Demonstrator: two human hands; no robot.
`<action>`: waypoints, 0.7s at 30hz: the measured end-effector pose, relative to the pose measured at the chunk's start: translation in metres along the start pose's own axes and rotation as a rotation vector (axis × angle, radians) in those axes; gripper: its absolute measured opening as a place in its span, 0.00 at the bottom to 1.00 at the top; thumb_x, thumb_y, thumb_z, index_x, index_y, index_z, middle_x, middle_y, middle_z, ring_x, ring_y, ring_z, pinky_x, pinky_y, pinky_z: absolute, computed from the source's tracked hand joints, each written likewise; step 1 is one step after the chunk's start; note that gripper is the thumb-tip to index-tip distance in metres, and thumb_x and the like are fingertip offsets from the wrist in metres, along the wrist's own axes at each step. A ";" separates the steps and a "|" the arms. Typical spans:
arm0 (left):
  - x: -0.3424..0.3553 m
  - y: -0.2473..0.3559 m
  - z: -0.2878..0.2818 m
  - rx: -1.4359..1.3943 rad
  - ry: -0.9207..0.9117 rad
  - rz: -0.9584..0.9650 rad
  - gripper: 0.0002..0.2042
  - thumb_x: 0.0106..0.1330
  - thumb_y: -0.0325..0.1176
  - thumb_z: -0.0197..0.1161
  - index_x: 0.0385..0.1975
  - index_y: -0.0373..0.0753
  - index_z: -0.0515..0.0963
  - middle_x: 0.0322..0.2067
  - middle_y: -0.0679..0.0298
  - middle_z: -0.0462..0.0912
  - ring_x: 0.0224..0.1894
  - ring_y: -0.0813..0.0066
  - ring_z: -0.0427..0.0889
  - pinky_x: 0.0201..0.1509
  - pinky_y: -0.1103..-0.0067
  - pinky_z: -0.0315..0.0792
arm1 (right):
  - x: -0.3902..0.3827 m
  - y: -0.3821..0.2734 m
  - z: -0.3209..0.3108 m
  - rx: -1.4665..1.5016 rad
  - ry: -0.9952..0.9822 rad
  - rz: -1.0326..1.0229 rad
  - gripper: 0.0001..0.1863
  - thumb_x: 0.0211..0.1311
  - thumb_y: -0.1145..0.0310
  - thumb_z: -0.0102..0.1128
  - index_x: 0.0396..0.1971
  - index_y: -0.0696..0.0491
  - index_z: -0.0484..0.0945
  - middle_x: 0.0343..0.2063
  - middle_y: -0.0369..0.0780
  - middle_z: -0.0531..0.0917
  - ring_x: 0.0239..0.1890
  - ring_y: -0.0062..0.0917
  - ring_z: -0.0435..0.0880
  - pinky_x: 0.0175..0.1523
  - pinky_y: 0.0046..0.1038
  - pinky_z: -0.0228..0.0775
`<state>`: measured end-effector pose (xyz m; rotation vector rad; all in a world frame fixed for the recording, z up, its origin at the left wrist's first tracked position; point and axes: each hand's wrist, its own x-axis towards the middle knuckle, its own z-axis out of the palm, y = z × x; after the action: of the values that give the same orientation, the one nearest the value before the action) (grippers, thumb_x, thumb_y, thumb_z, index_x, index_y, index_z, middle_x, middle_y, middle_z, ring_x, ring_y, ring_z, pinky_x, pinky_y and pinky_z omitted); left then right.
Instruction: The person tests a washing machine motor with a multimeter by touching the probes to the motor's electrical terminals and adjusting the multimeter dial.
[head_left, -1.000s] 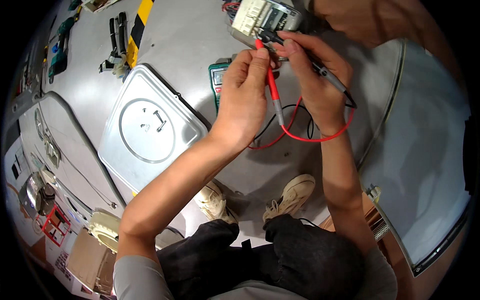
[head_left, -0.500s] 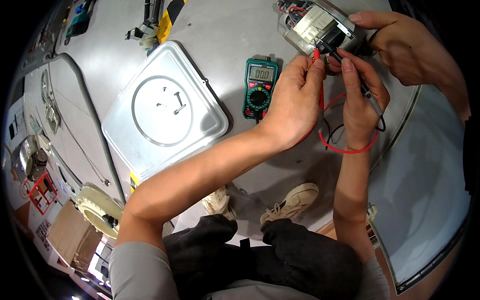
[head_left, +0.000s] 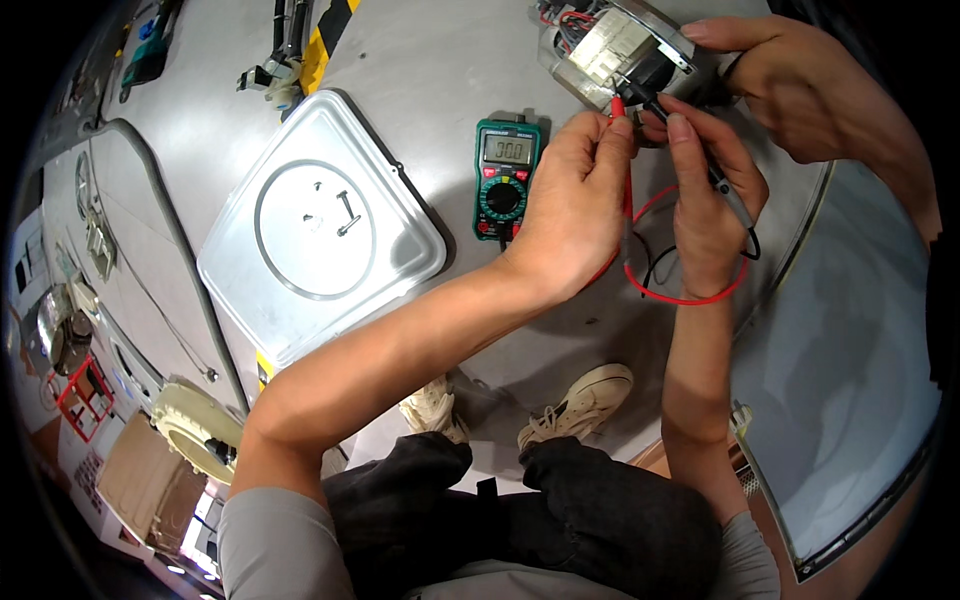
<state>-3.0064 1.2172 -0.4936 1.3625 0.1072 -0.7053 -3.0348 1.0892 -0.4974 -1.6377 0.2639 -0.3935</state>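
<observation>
Left hand (head_left: 575, 205) on red probe (head_left: 618, 106) (tip-down)

Both forearms reach up from the lower edge. The left hand (head_left: 580, 205) and right hand (head_left: 710, 205) sit side by side, fingers (head_left: 672, 130) pinched closed.
</observation>
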 end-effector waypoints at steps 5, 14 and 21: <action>-0.001 0.001 0.000 0.021 0.020 -0.017 0.17 0.77 0.44 0.47 0.41 0.35 0.75 0.33 0.70 0.75 0.36 0.84 0.68 0.42 0.83 0.65 | 0.000 0.001 0.001 0.022 0.005 -0.003 0.09 0.65 0.76 0.60 0.43 0.60 0.82 0.33 0.39 0.85 0.38 0.19 0.85 0.44 0.18 0.75; 0.001 -0.003 0.001 -0.184 0.014 -0.068 0.15 0.77 0.42 0.48 0.41 0.35 0.75 0.36 0.70 0.77 0.41 0.84 0.73 0.50 0.84 0.67 | 0.000 0.004 -0.002 -0.077 0.004 -0.030 0.08 0.64 0.75 0.61 0.42 0.58 0.83 0.31 0.36 0.86 0.35 0.15 0.83 0.40 0.17 0.75; -0.002 -0.004 0.000 -0.126 -0.019 -0.015 0.14 0.77 0.42 0.49 0.40 0.36 0.74 0.35 0.70 0.74 0.39 0.84 0.69 0.48 0.82 0.66 | -0.001 0.004 -0.002 -0.009 0.014 0.006 0.08 0.65 0.75 0.60 0.42 0.58 0.82 0.32 0.37 0.86 0.35 0.15 0.83 0.41 0.18 0.76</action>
<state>-3.0100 1.2176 -0.4963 1.2355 0.1448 -0.7121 -3.0365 1.0870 -0.5016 -1.6429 0.2813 -0.4006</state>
